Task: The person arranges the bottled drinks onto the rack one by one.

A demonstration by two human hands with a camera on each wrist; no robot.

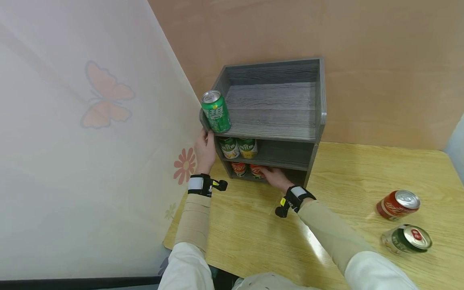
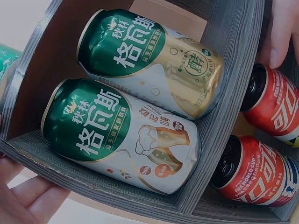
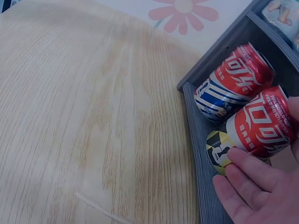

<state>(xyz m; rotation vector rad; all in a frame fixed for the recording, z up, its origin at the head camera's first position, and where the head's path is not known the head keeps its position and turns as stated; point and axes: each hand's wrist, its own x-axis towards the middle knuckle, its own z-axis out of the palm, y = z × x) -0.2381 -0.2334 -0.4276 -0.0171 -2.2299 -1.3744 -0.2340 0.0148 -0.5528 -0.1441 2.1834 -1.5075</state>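
A grey wooden shelf [image 1: 275, 108] with three levels stands against the back wall. My left hand [image 1: 205, 151] grips its left side panel. On the bottom level, my right hand [image 3: 257, 189] holds a red cola can [image 3: 261, 121], with the thumb at its upper part and fingers along its lower side. Another red cola can [image 3: 233, 81] stands beside it, to the left in the head view. Two green-topped kvass cans, one white [image 2: 121, 135] and one gold [image 2: 154, 65], share the middle level. A green soda can [image 1: 216, 112] is at the top level's left front corner.
To the right on the wooden table [image 1: 253, 233], a red can [image 1: 398, 204] and a green-and-white can [image 1: 407, 239] stand near each other. A white wall [image 1: 108, 181] with butterfly and flower pictures runs close along the shelf's left side.
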